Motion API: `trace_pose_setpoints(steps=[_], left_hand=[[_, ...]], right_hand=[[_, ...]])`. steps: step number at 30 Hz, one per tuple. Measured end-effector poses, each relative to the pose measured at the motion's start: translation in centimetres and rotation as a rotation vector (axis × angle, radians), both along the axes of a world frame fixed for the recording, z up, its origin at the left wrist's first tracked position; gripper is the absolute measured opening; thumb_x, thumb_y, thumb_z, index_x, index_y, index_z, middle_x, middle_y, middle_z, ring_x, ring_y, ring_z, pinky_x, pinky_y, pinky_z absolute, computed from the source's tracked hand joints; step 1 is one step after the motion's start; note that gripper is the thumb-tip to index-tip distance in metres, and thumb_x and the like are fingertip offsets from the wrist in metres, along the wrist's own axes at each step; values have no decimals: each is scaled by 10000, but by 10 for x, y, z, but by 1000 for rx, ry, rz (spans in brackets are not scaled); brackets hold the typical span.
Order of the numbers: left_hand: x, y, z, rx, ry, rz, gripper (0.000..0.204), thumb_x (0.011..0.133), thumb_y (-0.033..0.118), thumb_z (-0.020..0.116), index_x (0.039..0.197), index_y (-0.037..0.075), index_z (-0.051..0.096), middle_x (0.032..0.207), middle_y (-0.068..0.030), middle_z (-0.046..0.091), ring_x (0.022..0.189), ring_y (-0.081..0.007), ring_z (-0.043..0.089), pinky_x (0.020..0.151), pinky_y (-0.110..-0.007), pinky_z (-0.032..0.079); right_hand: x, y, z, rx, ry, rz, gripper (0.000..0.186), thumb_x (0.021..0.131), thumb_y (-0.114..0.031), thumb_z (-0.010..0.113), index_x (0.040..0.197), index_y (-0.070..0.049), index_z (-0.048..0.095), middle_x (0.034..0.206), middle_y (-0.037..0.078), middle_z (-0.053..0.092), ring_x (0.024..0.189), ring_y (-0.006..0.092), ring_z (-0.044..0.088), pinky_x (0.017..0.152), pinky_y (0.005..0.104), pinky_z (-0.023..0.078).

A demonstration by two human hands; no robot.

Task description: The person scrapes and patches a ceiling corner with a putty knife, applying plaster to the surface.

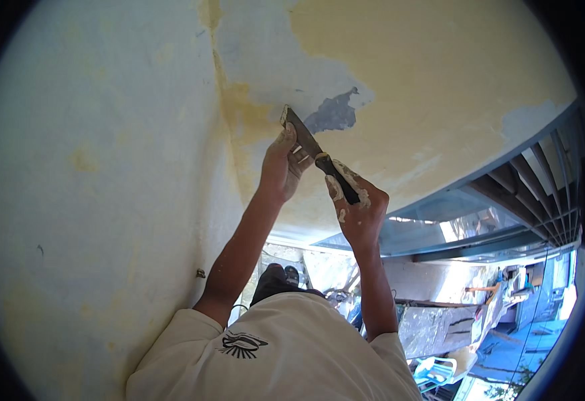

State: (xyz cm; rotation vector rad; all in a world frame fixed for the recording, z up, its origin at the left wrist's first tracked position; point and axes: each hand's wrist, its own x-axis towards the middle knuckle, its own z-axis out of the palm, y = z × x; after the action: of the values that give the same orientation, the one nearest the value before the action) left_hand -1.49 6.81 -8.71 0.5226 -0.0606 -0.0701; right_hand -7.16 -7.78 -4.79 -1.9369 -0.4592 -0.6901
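Note:
A putty knife (pixel 304 136) with a broad metal blade and a dark handle is held up in front of the wall. My right hand (pixel 361 200), smeared with pale putty, is wrapped round its handle. At the blade's far end, my left hand (pixel 283 160) has its thumb against the blade, with the other fingers partly hidden behind it. Pale putty sits on the blade's edge. Just beyond the blade, a bare grey patch (pixel 336 112) with ragged edges shows in the yellow and white wall (pixel 399 80).
On the left rises a whitish wall (pixel 92 200), meeting the yellow one at a corner. A barred window (pixel 533 180) lies to the right. Far below are a blue plastic chair (pixel 434 371) and cluttered ground. My shoe (pixel 292 275) shows beneath me.

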Motion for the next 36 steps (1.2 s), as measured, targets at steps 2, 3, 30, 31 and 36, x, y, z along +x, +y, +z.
trace_pose_setpoints(steps=[2, 3, 30, 31, 36], left_hand=[[0, -5, 8, -58, 89, 94, 251, 914, 315, 518, 1048, 104, 513, 910, -7, 563, 795, -136, 576, 731, -297, 511], [1, 2, 7, -114, 31, 94, 217, 919, 281, 511, 1039, 100, 525, 904, -12, 577, 782, -138, 589, 708, -286, 520], [-7, 14, -4, -137, -7, 108, 247, 931, 294, 486, 1067, 92, 527, 915, -22, 566, 830, -139, 544, 738, -288, 475], [-10, 18, -2, -136, 14, 145, 250, 927, 298, 492, 1070, 96, 528, 914, -24, 567, 842, -140, 543, 731, -287, 472], [-2, 14, -5, -96, 24, 116, 245, 920, 300, 507, 1043, 91, 543, 896, -25, 580, 835, -147, 560, 690, -273, 464]], right_hand=[[5, 5, 2, -4, -38, -45, 274, 635, -69, 731, 882, 15, 649, 754, 156, 648, 628, 295, 641, 578, 317, 509], [2, 5, 7, -88, 9, -52, 272, 640, -70, 731, 881, 22, 646, 754, 160, 650, 631, 291, 644, 580, 314, 509], [-3, 29, 24, -189, 52, -97, 332, 557, -72, 722, 874, -8, 647, 726, 160, 631, 625, 329, 615, 559, 351, 490], [-2, 32, 26, -155, 74, -99, 340, 568, -75, 726, 895, -11, 656, 691, 158, 628, 594, 323, 615, 546, 353, 489], [-2, 24, 8, -46, -33, -45, 285, 612, -96, 719, 877, -9, 660, 662, 141, 627, 562, 308, 611, 526, 341, 486]])
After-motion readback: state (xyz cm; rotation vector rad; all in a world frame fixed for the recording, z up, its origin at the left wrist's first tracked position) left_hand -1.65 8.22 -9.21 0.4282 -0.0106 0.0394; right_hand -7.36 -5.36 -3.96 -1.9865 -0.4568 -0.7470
